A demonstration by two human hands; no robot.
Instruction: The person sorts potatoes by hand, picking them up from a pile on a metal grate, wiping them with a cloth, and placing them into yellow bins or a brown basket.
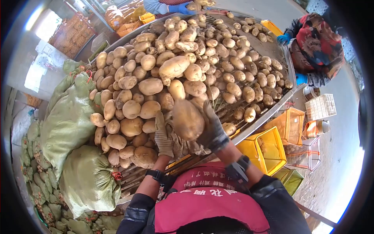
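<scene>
Fingers of your left hand (164,140), in a dirty striped grey glove, point up beside a big, smooth brown potato (188,121). Fingers of your right hand (214,134), in a darker grey glove, reach up on its other side. The potato sits between your hands, in the middle of the frame, but it is blurry, so you cannot tell how tightly either hand grips. A crumpled, dirty tan cloth (182,147) is just below it.

Some work looks done: fat, shiny green woven bags (70,121) bulge at the left of the frame, and one at the lower left is tied with red string (117,176). A lot looks left, as a big heap of loose tan potatoes (150,86) covers much of the slatted rack (138,180). Some are round like balls, some are long, and some are lumpy. Their skins look dusty, with dark dirt spots. At the lower right, a hard, smooth yellow bin (247,149) has a few potatoes inside.
</scene>
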